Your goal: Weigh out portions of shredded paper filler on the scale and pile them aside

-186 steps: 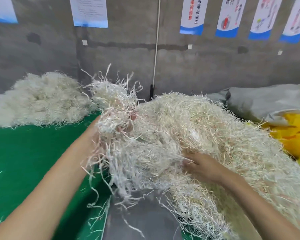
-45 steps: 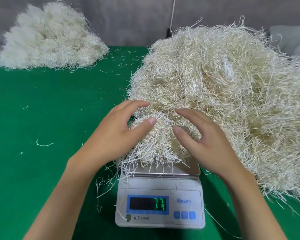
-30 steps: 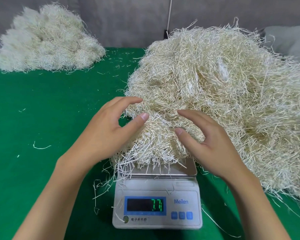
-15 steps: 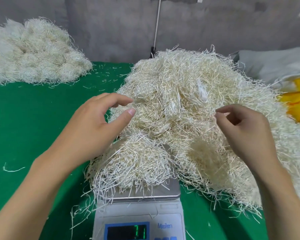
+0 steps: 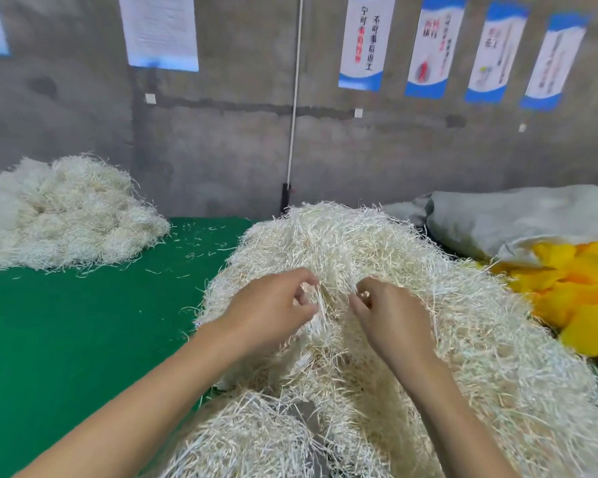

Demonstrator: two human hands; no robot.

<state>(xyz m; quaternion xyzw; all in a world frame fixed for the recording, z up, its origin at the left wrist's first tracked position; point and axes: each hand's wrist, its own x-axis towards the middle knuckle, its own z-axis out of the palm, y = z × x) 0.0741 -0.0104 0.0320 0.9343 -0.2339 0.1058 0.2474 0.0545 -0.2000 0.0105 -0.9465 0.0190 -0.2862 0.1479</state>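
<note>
The left hand [image 5: 273, 308] and right hand [image 5: 390, 315] each pinch a few strands [image 5: 325, 300] mid-frame on the big filler heap [image 5: 446, 270], side by side. The portion [image 5: 242, 439] on the scale [image 5: 302, 414] sits right below them at bottom centre, so probably a straight drop. The finished pile [image 5: 66, 215] is upper left.

Main heap [image 5: 411, 270]: on the table [image 5: 66, 339].
Smaller pile [image 5: 66, 219]: left of the main heap, well apart, farther back.
Portion [image 5: 249, 439]: just before the main heap, on the scale pan [image 5: 299, 410].
Sack [image 5: 515, 219]: behind the main heap, to its right.
Crumpled sheeting [image 5: 584, 291]: right of the main heap, before the sack.
Left hand [image 5: 273, 312], right hand [image 5: 390, 315]: side by side on the main heap's near slope.
</note>
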